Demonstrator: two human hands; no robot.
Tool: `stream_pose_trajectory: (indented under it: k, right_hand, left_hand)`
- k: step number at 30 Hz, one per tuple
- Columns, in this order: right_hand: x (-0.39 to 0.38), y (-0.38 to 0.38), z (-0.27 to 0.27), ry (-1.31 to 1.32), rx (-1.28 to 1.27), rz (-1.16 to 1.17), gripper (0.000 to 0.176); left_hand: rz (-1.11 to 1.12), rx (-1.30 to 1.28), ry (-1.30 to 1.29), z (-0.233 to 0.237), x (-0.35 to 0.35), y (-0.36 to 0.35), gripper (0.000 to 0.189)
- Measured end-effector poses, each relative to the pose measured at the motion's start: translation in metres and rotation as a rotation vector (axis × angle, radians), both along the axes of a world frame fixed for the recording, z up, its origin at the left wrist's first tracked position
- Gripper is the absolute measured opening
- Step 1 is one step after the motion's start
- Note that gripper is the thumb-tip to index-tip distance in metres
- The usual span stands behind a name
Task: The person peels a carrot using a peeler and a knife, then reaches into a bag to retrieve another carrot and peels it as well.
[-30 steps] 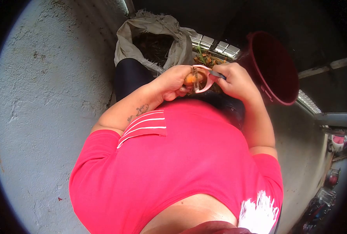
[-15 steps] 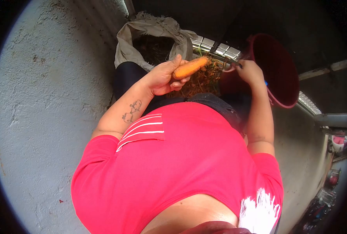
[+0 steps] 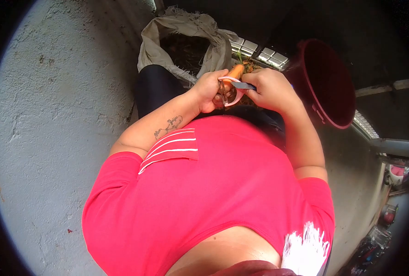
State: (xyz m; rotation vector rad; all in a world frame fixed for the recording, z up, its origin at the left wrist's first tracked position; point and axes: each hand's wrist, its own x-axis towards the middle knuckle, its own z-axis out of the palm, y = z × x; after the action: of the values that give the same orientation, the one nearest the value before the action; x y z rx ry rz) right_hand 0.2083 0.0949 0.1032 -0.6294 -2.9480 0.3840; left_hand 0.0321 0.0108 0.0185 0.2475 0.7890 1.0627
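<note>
While the left hand [image 3: 208,91] clenched the carrot [image 3: 236,71] just beside the red bucket [image 3: 334,83], the right hand [image 3: 269,90] gripped a pink peeler [image 3: 232,90] laid against the carrot; a grey sack [image 3: 186,28] stood farther from the bucket.

Left hand [image 3: 209,89] and right hand [image 3: 268,89] sat close together above the lap, with the carrot [image 3: 235,71] and pink peeler [image 3: 232,87] filling the space between them; no way through there. The open sack [image 3: 186,32] stood just beyond the left hand. The red bucket [image 3: 328,78] stood tilted just beside the right hand, mouth towards it, leaving a narrow lane at its rim. A peel heap [image 3: 250,64] covered the ground between sack and bucket. A dark-clad leg [image 3: 156,89] blocked the space under the left forearm. The bare concrete floor [image 3: 52,115] on the left side lay open, the widest free room
</note>
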Motion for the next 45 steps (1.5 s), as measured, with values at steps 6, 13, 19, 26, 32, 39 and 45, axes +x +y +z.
stream_pose_trajectory:
  k: [6, 13, 19, 26, 32, 39, 45]
  right_hand:
    - [0.002, 0.008, 0.002, 0.003, -0.015, 0.050, 0.017]
    - [0.022, 0.044, 0.000, 0.072, -0.099, 0.052, 0.014]
    - [0.045, 0.081, -0.017, -0.185, 0.173, -0.306, 0.018]
    - [0.042, 0.045, 0.004, 0.099, -0.123, -0.189, 0.016]
    - [0.004, 0.005, 0.004, -0.027, -0.040, 0.016, 0.017]
    - [0.004, 0.016, -0.001, 0.018, -0.035, 0.059, 0.015]
    - [0.027, 0.064, -0.005, -0.103, 0.007, -0.114, 0.014]
  left_hand:
    - [-0.111, -0.027, -0.070, 0.006, -0.008, -0.007, 0.041]
    - [-0.164, 0.143, 0.068, 0.029, -0.009, -0.022, 0.032]
    - [-0.250, 0.224, 0.145, 0.040, -0.018, -0.021, 0.033]
    - [-0.134, 0.134, 0.147, 0.020, -0.013, -0.007, 0.042]
    - [-0.020, 0.011, -0.015, -0.017, -0.001, 0.004, 0.044]
    - [-0.115, -0.018, -0.131, 0.006, -0.010, -0.013, 0.033]
    - [-0.163, 0.115, -0.143, 0.019, -0.021, -0.019, 0.037]
